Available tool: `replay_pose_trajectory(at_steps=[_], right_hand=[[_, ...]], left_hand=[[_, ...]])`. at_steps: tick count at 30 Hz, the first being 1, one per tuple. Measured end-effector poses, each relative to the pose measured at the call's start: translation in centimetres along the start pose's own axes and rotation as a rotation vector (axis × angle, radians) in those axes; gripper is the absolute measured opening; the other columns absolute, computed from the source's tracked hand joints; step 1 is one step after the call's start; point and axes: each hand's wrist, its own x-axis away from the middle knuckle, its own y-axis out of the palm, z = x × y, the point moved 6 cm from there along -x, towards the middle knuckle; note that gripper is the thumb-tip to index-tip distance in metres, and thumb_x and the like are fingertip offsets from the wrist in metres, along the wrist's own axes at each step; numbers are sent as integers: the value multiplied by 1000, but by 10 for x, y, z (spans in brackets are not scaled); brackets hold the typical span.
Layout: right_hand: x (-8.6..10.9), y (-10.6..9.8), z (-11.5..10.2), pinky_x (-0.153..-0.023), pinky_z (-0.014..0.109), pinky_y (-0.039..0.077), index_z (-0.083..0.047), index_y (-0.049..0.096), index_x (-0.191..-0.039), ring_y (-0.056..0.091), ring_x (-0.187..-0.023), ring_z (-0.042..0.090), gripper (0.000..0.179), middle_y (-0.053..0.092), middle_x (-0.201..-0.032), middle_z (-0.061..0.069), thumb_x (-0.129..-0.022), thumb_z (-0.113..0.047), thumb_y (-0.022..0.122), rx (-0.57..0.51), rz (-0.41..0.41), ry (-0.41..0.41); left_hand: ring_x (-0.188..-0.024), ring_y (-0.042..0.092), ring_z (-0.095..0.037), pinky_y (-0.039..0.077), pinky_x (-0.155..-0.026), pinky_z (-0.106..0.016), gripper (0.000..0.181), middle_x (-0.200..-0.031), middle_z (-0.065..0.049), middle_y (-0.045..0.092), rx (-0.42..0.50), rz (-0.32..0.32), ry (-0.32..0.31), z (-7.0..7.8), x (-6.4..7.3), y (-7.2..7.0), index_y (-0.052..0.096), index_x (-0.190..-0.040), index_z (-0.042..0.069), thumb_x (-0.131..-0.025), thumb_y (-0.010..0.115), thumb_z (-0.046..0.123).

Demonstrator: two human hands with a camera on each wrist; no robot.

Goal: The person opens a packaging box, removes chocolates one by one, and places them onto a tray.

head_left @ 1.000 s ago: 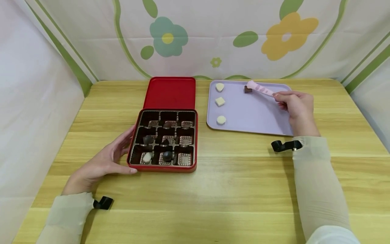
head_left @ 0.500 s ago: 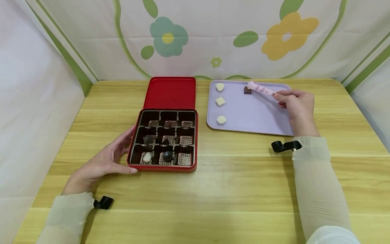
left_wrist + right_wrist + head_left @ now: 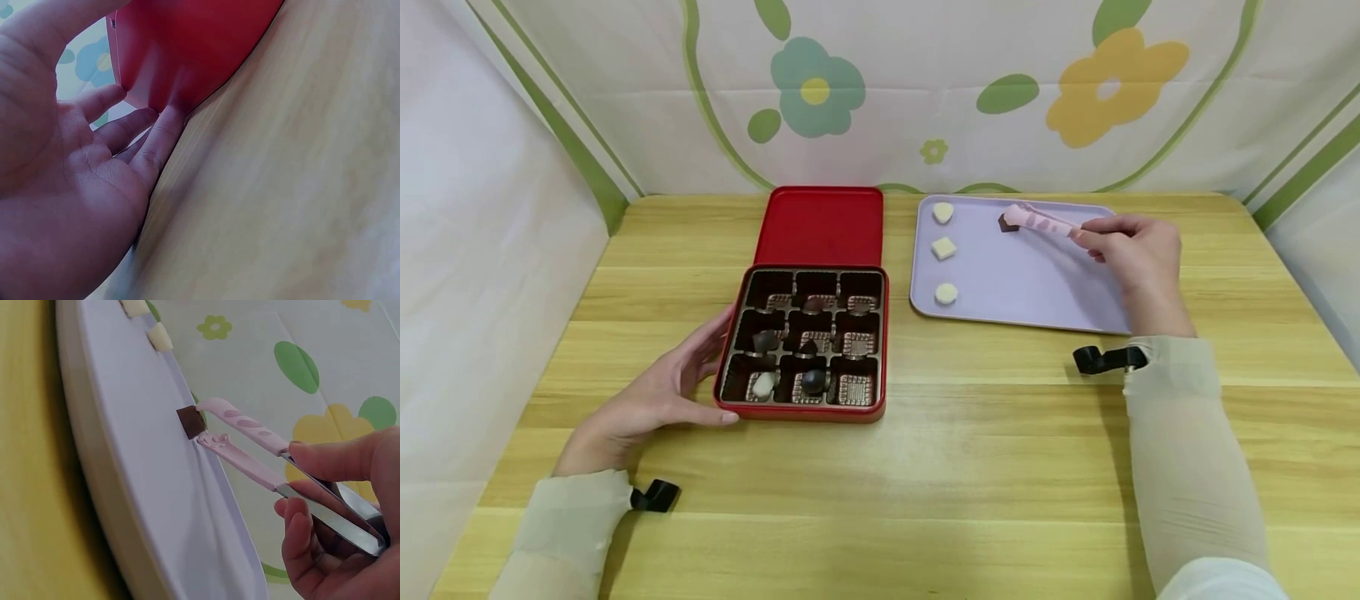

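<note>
My right hand (image 3: 1142,254) pinches small metal tongs (image 3: 247,427) with pink, paw-like tips between thumb and fingers. Their two tips stand at a dark brown chocolate piece (image 3: 190,422) on the lilac tray (image 3: 1030,287), one tip on each side of its near end. At the left, my other hand (image 3: 651,400) rests against a red tin (image 3: 820,414), fingers stretched along its left wall and thumb at the front corner. Inside the tin is a dark divided insert; several compartments hold dark chocolates, and the front left one holds a white piece (image 3: 763,384).
Along the tray's left side lie a cream-white rounded triangle (image 3: 943,212), a square (image 3: 943,247) and a round piece (image 3: 946,293). Behind the tin is its red lid (image 3: 820,225). A flowered cloth (image 3: 887,108) hangs at the table's back edge.
The brown chocolate has turned slightly and shifted a little toward me, with the tong tips moving along at it. My left hand and the tin stay as they were.
</note>
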Motion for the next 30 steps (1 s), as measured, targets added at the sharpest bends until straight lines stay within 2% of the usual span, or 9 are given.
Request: replay_pose_trajectory(at_steps=[4, 12, 19, 30], right_hand=[[1, 2, -2, -65, 16, 52, -31, 86, -89, 64, -64, -2, 10, 70, -76, -26, -84, -28, 94, 61, 1, -15], [1, 4, -1, -67, 17, 53, -28, 87, -96, 64, -70, 1, 11, 70, -85, -23, -87, -25, 92, 46, 31, -6], [1, 3, -1, -67, 16, 54, -26, 87, -99, 63, -71, 3, 13, 70, -90, -22, -87, -24, 91, 34, 36, 2], [2, 2, -2, -66, 17, 53, -31, 86, -93, 64, -67, 0, 11, 69, -83, -23, -85, -28, 93, 49, 43, 30]], left_hand=[[-152, 34, 4, 41, -113, -10, 129, -183, 3, 9, 1, 5, -20, -1, 0, 0, 10, -174, 38, -82, 88, -8], [-153, 35, 0, 41, -113, -11, 130, -183, 4, 11, 5, 16, -34, -2, -1, -1, 12, -173, 40, -81, 89, -8], [-154, 32, 1, 38, -114, -9, 130, -183, 5, 9, -6, 10, -11, 0, -1, -2, 11, -174, 38, -80, 89, -9], [-156, 29, -3, 38, -114, -9, 126, -183, 4, 6, -6, -20, 14, 2, 0, -1, 9, -174, 35, -84, 86, -8]])
